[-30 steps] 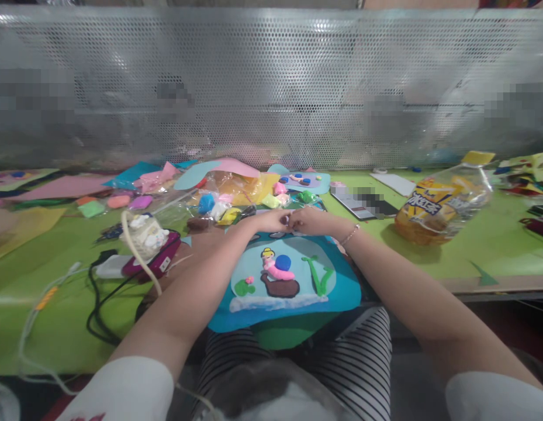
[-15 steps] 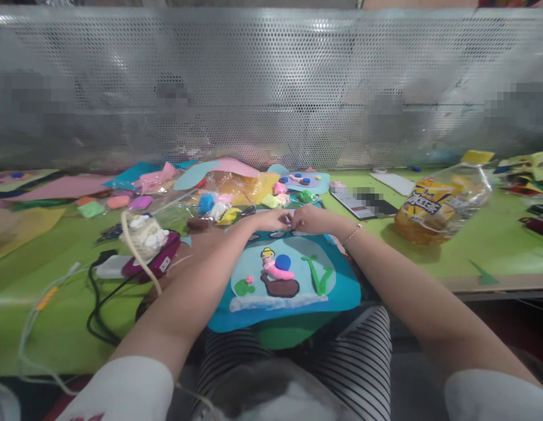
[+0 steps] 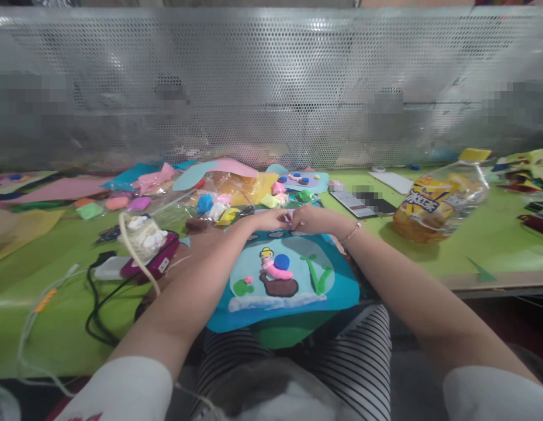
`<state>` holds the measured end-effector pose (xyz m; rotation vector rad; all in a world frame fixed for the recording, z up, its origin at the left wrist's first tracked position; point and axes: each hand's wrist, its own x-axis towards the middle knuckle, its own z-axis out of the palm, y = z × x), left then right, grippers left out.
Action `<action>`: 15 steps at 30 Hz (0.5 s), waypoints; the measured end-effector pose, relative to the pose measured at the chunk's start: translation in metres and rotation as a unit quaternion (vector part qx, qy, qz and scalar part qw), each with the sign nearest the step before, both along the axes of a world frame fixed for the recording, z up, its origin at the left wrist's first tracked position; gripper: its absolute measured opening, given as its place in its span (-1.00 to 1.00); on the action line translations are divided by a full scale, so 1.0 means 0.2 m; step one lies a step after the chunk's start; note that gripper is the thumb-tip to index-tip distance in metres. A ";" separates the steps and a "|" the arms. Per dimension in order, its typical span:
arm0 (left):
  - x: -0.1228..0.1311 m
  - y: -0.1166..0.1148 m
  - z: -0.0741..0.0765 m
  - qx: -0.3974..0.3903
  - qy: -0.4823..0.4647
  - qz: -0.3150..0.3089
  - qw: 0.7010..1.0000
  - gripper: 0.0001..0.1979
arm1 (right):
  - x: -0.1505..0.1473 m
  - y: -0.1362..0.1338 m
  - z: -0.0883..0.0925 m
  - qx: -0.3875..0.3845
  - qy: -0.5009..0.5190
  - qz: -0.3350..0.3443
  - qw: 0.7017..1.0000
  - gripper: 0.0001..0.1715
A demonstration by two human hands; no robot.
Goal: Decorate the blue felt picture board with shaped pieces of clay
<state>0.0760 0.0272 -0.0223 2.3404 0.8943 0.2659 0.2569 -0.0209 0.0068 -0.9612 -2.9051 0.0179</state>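
My left hand and my right hand meet at the far edge of a blue paper picture, fingertips pinched close together. Whatever sits between the fingers is too small and too hidden to name. Clay shapes cover the picture: a pink snail with a blue shell and a yellow-topped head, a brown clay shape below it, green plants and a white strip. Small white shapes outlined in dark lie just in front of my hands.
Bagged clay lumps and coloured paper lie beyond my hands. A phone and a bottle of amber drink stand right. Left are a purple power strip and cables. A perforated metal screen closes the back.
Both hands keep almost the same pinched pose at the picture's far edge. The view has shifted very slightly; nothing else visibly differs.
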 end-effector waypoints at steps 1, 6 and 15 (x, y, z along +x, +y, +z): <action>0.00 0.00 0.00 -0.003 -0.001 0.000 1.000 -0.75 | 0.00 0.00 0.00 -0.001 0.001 -0.003 1.000 -0.69; 0.00 -0.01 0.00 0.022 0.009 -0.002 1.000 -0.73 | 0.00 -0.01 0.01 -0.011 -0.001 -0.001 1.000 -0.69; 0.01 -0.02 0.00 0.094 0.062 -0.008 0.994 -0.69 | 0.01 -0.02 0.02 0.006 -0.048 -0.015 0.999 -0.70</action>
